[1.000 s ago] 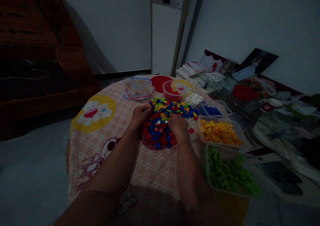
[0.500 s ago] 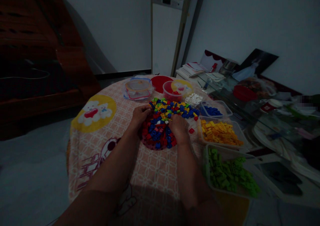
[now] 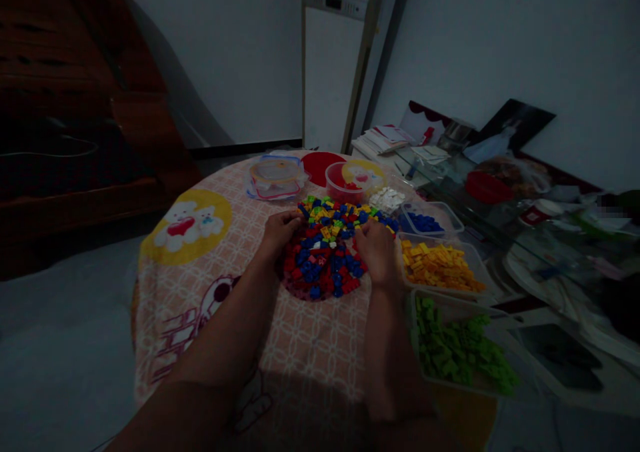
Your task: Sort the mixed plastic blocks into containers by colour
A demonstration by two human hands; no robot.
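At near right, green bricks (image 3: 460, 350) are lying in a clear box (image 3: 413, 335), yellow bricks (image 3: 440, 265) in a second box (image 3: 474, 254) beyond, probably sitting there for easy reach. You are holding your left hand (image 3: 281, 231) half-curled and your right hand (image 3: 376, 244) pinched narrow, flanking the mixed pile (image 3: 325, 260); I can't tell whether they're gripping anything. Farther off, blue bricks (image 3: 424, 223) are lying in a smaller box (image 3: 453, 216), red bricks (image 3: 353, 186) in a bowl (image 3: 336, 189).
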